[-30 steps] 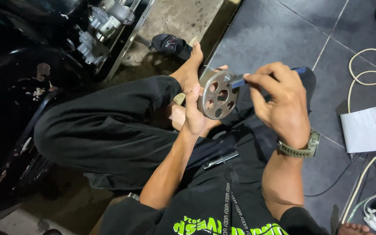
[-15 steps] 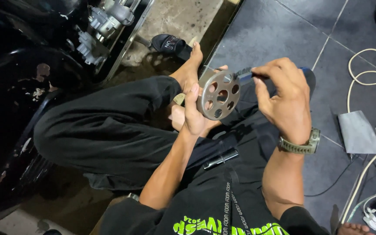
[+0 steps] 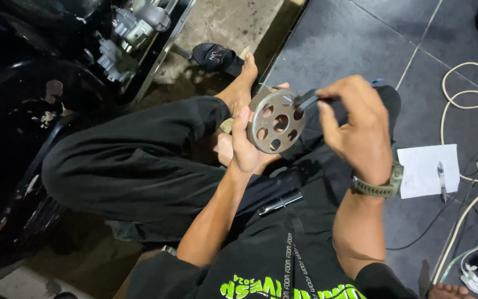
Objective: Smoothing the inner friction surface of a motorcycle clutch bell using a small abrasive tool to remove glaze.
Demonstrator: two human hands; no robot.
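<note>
Left hand (image 3: 244, 147) grip clamped on perforated metal disc (image 3: 275, 121), right hand (image 3: 355, 130) pinching dark tool (image 3: 307, 100) against it.

The floor (image 3: 355, 39) on the right is laid with large dark grey tiles, split by thin pale grout lines. Toward the top middle it gives way to a strip of rough, stained concrete (image 3: 222, 22). A black motorcycle (image 3: 23, 111) fills the left side, its grey metal engine parts (image 3: 128, 27) near the upper edge. A dark sandal (image 3: 217, 55) lies on the concrete. On the tiles at the right rests a white sheet of paper (image 3: 424, 169) with a pen (image 3: 441, 176) on it, and cream-coloured cables (image 3: 471, 94) loop beside it. The light is dim and even.
</note>
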